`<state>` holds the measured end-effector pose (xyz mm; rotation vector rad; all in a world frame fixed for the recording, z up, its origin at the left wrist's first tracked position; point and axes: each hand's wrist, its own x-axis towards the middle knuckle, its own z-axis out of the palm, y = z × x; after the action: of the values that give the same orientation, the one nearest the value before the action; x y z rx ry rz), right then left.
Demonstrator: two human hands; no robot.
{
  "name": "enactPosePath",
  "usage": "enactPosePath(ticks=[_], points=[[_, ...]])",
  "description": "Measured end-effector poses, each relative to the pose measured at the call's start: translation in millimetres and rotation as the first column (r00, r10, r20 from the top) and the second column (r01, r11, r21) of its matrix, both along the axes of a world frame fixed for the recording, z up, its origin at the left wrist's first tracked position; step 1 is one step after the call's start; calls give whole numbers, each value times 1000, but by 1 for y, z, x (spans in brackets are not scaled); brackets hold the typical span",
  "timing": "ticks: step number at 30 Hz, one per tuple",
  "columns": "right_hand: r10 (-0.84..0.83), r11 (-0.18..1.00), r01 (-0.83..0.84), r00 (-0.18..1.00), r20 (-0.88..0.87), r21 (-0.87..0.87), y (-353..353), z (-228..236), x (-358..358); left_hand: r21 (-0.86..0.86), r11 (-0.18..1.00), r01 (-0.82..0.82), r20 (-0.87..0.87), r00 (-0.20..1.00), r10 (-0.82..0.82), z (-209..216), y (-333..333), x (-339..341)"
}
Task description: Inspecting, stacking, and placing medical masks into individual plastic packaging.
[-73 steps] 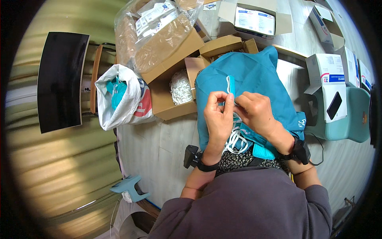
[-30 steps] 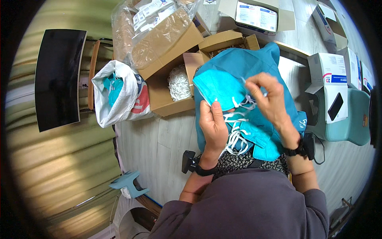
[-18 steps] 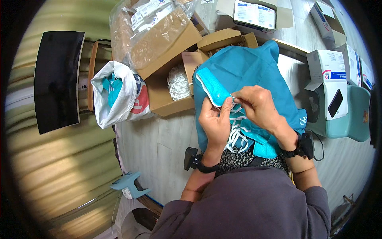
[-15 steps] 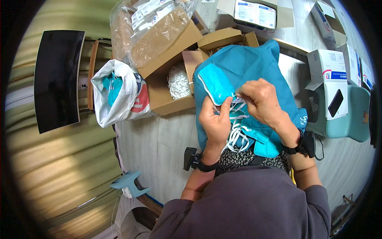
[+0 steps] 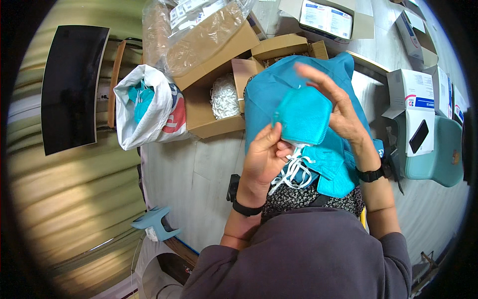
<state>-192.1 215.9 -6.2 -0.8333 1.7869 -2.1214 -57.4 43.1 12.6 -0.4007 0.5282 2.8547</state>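
A turquoise face mask (image 5: 304, 113) is up in front of me over my lap. My left hand (image 5: 266, 154) pinches its left edge between thumb and fingers. At the mask's right side is my right hand (image 5: 341, 107), its fingers apart and partly blurred by motion; whether it touches the mask's edge I cannot make out. Below the mask hang white ear-loop cords (image 5: 294, 172), and more turquoise masks (image 5: 332, 172) lie on my lap. Under everything spreads a teal cloth (image 5: 266, 92).
A white bag (image 5: 149, 132) with turquoise masks inside stands at the left, next to a cardboard box (image 5: 211, 127) holding a white cord bundle (image 5: 225, 99). Several white cartons stand at the right, near a phone (image 5: 419, 136) and a pale green stool (image 5: 433, 167). An opened carton (image 5: 326, 20) is at the back.
The mask has turned and opened out, its broad face now showing. My right hand has let go of the cord and moved up and right with spread fingers. My left hand keeps its hold.
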Motion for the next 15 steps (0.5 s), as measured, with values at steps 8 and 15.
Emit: enactPosePath(ticks=[8, 15], points=[[79, 997, -79, 959, 274, -8, 0, -17, -10, -963, 205, -174, -167, 985, 52, -3, 13, -9], [-356, 841, 494, 812, -462, 221, -15, -6, -8, -987, 128, -101, -88, 991, 104, 10, 14, -23]])
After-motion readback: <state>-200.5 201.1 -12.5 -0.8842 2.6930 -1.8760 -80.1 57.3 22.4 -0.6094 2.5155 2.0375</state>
